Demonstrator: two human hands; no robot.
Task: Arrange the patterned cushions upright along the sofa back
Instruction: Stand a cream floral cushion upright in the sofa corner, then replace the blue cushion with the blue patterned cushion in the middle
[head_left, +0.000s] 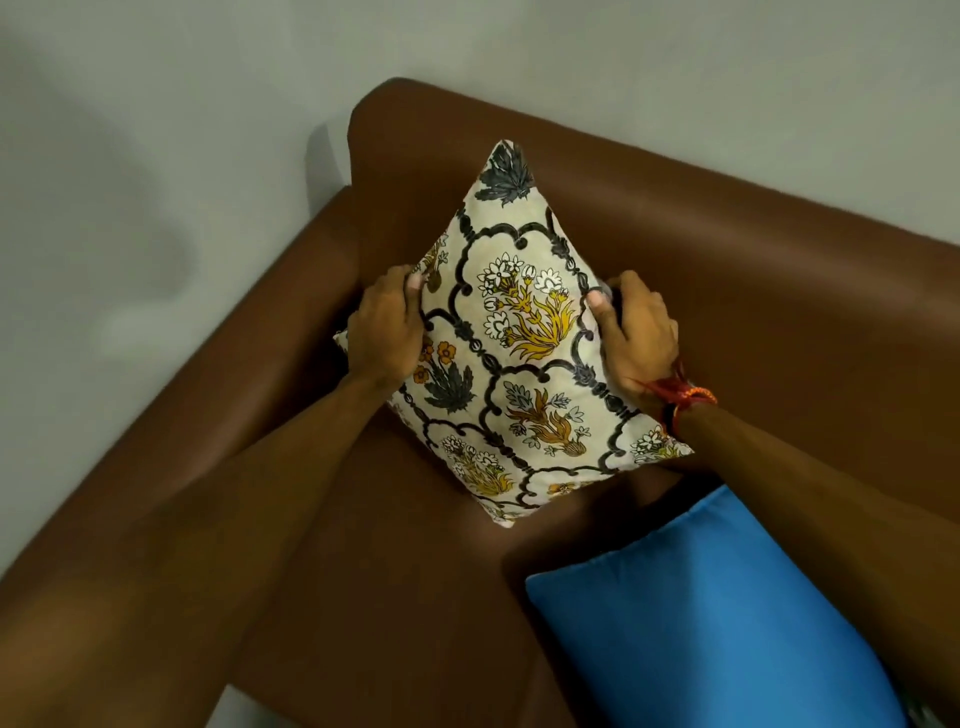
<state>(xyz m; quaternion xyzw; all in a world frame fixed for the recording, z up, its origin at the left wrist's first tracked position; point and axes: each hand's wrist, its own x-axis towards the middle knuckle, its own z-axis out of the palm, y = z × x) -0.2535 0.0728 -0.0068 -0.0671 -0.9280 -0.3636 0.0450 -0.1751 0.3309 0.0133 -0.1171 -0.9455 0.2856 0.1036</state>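
Both hands, the left hand (387, 327) and right hand (636, 335), clamp the patterned cushion (514, 338) by its sides, standing it in the brown sofa (779, 291) corner, seemingly touching the backrest; a blue cushion (701, 613) lies nearby.

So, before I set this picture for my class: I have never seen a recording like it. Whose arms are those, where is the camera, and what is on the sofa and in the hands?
There is no machine here. A person wears one wide-angle camera on the head, so you look forward and down along their own bare arms.

The left hand and the right hand grip opposite sides of a patterned cushion, cream with dark scrollwork and yellow and brown flowers. It stands on one corner, tilted like a diamond, in the corner of a brown sofa where the armrest meets the back. A red thread band is tied round the right wrist.

A plain blue cushion lies flat on the seat, nearer the camera, partly under the right forearm. Behind the sofa is a pale wall.
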